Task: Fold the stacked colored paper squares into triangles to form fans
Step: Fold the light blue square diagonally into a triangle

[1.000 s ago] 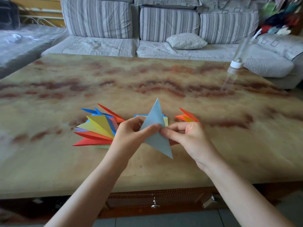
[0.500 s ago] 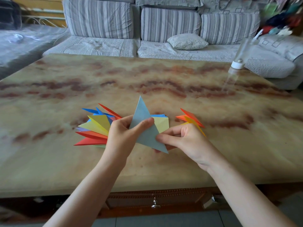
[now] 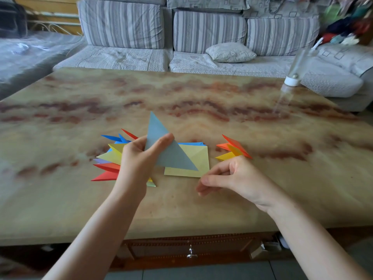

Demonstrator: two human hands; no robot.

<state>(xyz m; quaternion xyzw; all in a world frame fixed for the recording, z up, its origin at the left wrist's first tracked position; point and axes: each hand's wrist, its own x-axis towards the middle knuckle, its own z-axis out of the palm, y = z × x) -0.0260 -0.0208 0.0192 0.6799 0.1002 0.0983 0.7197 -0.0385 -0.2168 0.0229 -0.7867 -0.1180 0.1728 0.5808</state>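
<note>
A wide table point(image 3: 201, 209) with a tan and reddish marble pattern is carrying a fan of folded paper triangles point(image 3: 107, 168) at left, a stack of paper squares point(image 3: 198, 158) showing yellow on top in the middle, a smaller orange and yellow cluster of triangles point(image 3: 234, 148) at right, and a clear bottle point(image 3: 292, 73) standing near the far right edge.

Your left hand point(image 3: 139, 160) pinches a folded grey-blue paper triangle point(image 3: 171, 156) between thumb and fingers. Your right hand point(image 3: 240, 178) hangs just to its right, fingers loosely curled, holding nothing. Both forearms are bare.

Blue triangle point(image 3: 169, 152) in left hand point(image 3: 139, 160)
</note>
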